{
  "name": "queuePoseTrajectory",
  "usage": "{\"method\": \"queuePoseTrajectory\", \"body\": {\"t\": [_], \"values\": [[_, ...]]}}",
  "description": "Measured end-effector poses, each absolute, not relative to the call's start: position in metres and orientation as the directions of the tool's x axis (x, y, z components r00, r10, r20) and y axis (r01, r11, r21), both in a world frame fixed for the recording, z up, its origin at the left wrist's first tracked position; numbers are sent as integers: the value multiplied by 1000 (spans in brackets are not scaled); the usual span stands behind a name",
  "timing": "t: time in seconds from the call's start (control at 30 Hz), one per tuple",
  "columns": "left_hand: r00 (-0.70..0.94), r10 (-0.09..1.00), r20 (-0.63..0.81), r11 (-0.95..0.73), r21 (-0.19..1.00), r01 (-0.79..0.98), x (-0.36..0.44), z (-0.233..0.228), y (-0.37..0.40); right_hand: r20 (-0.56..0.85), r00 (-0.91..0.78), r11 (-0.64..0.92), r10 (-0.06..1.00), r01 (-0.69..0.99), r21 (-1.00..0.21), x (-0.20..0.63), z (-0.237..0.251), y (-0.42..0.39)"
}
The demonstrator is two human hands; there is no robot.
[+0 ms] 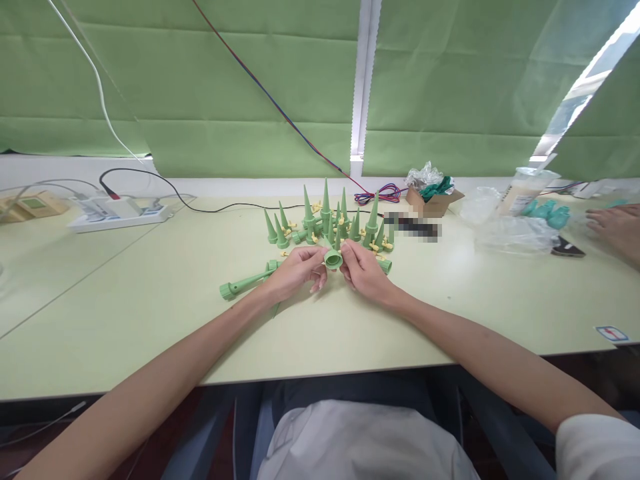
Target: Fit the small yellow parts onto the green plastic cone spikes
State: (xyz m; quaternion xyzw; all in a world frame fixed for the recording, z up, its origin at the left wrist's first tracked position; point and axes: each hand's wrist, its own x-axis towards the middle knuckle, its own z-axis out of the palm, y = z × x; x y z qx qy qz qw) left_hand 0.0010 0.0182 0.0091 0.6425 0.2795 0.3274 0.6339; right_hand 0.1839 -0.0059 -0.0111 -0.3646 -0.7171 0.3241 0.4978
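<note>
Between both hands is a green plastic watering spike (333, 259), its round threaded open end turned toward me. My left hand (302, 272) pinches it from the left side with thumb and fingers. On the other side, the fingers of my right hand (364, 270) are closed at its rim; whether they grip a small part as well is hidden. Just behind stand several upright green cone spikes (326, 203), some with small yellow valves (373, 247). A long green spike (245, 285) lies on its side by my left wrist, and another capped end (385, 266) shows beside my right hand.
A white power strip (120, 217) with plugs sits at the back left, its black cable running behind the spikes. At the back right are a cardboard box (434, 202), plastic bags, a cup (523, 190) and a phone (568, 247). Another person's hand (617, 227) rests at far right.
</note>
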Motion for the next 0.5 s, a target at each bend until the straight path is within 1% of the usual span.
{"method": "queuePoseTrajectory", "body": {"t": [0.17,0.5], "values": [[611,785,100,-93,995,-43,0,8,18,491,-226,534,841,212,-818,184,-13,-4],[583,801,138,-248,962,113,1,18,10,479,-226,525,848,242,-816,185,-14,-3]]}}
